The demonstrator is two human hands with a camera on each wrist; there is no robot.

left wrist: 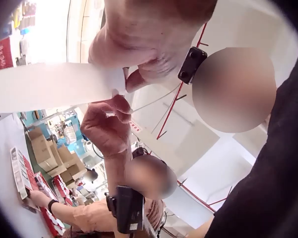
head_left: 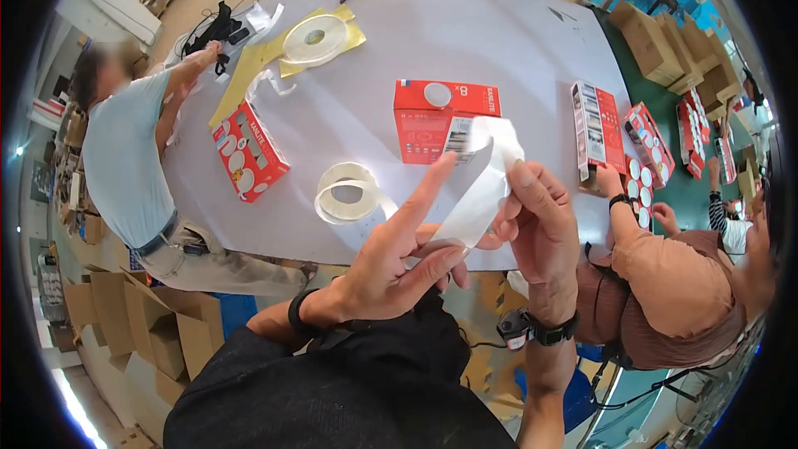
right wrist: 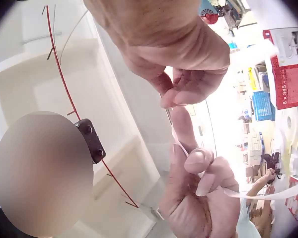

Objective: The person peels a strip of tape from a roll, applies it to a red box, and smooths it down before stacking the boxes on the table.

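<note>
White roll (head_left: 325,203) on the desk (head_left: 349,108), tail towards the left hand (head_left: 386,262); white strip (head_left: 475,206), pinched in that hand, looped upward to the pinching right hand (head_left: 544,220). Judged light, pliant, easily creased; best taken by the edges, loop uncrushed.

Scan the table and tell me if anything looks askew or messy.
One thing: a crumpled white strip lies loose beside the yellow sheet. It looks like stray scrap, unlike the white roll, which sits mostly coiled. No spill or damage is evident.
</note>
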